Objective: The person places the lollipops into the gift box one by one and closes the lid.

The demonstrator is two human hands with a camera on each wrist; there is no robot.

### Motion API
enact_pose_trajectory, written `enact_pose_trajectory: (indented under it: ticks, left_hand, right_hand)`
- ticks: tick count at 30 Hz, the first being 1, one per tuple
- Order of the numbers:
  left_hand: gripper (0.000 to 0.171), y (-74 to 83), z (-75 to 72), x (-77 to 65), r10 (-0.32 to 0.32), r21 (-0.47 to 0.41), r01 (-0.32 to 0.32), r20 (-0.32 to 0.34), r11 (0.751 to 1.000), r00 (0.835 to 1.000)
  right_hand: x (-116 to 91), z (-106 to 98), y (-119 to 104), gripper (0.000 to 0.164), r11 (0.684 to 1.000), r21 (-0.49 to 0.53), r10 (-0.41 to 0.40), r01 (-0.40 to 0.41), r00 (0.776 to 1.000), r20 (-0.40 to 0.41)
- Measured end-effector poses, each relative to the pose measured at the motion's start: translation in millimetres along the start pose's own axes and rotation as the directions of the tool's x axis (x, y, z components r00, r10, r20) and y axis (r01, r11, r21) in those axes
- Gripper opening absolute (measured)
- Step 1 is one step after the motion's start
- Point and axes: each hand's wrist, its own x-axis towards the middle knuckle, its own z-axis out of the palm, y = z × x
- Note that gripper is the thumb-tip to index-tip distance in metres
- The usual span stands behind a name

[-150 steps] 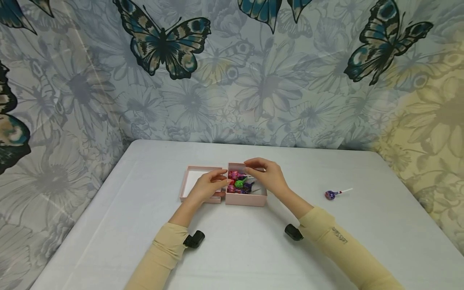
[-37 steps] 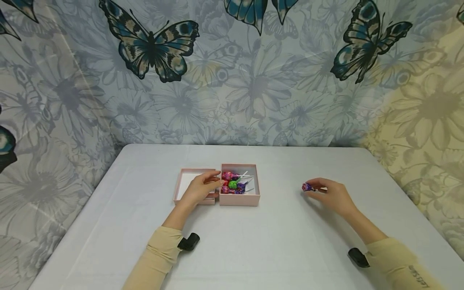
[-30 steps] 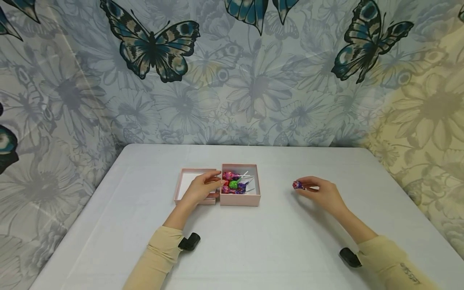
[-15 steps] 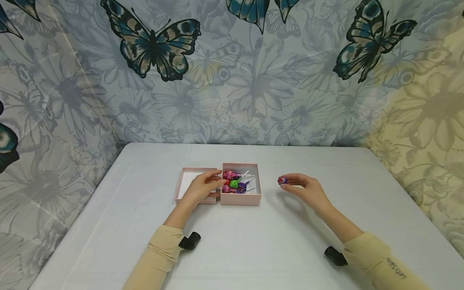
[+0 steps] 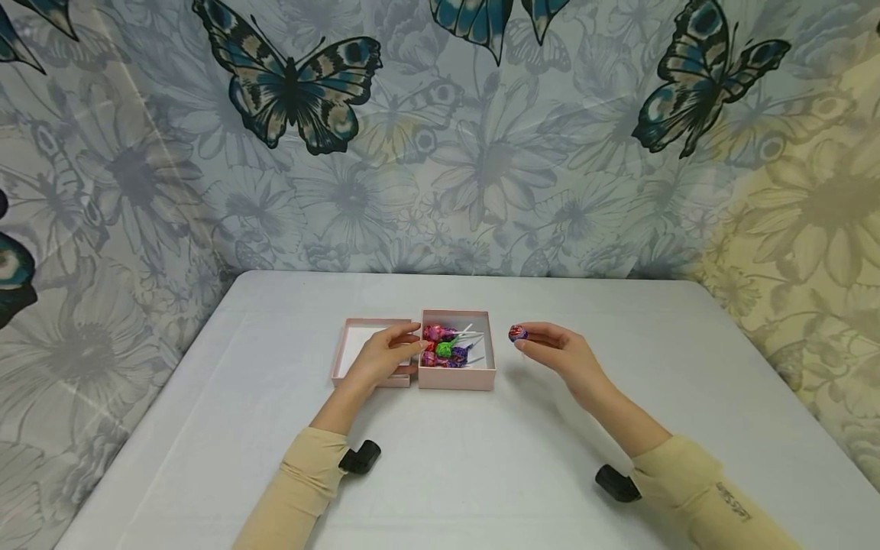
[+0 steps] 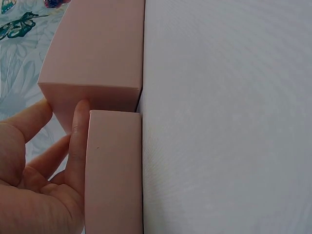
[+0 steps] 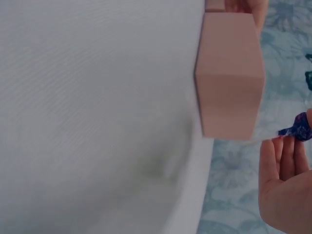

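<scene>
My right hand [image 5: 564,355] pinches a wrapped lollipop [image 5: 518,333] in the air, just right of the open pink box [image 5: 457,380]. In the right wrist view the lollipop's purple wrapper [image 7: 298,129] shows above the fingers. Several lollipops, among them a green one [image 5: 444,349], lie in the box with most sticks toward the right. My left hand [image 5: 385,355] reaches over the box lid [image 5: 354,344], its fingertips at the box's left wall. In the left wrist view, fairly straight fingers [image 6: 78,141] touch that wall beside the lid's side [image 6: 114,170].
A white cloth covers the table [image 5: 275,458]. Behind it hangs a backdrop [image 5: 495,191] printed with flowers and butterflies. A black wrist camera [image 5: 360,457] sits on the left sleeve and another camera [image 5: 617,483] on the right.
The lollipop that lay at the right of the table is now in my right hand, which has carried it left toward the box. My left hand has stayed at the box's left wall.
</scene>
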Motion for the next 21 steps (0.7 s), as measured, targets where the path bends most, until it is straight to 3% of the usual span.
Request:
enact_pose_trajectory:
  ticks: [6, 13, 21]
  left_hand:
    - [0.05, -1.1, -0.6, 1.5, -0.006, 0.004, 0.006, -0.008, 1.0, 1.0]
    - [0.051, -2.9, -1.7, 2.3, -0.003, 0.006, 0.003, -0.006, 1.0, 1.0]
    - [0.052, -0.2, -2.1, 1.8, 0.001, -0.004, -0.001, 0.009, 1.0, 1.0]
  right_hand:
    - [7, 18, -17, 0.052, 1.0, 0.012, 0.02, -0.02, 1.0, 0.02]
    - [17, 40, -30, 0.046, 0.999, 0.048, -0.023, 0.019, 0.997, 0.076]
    - [29, 59, -29, 0.041, 0.997, -0.059, -0.045, 0.053, 0.991, 0.13]
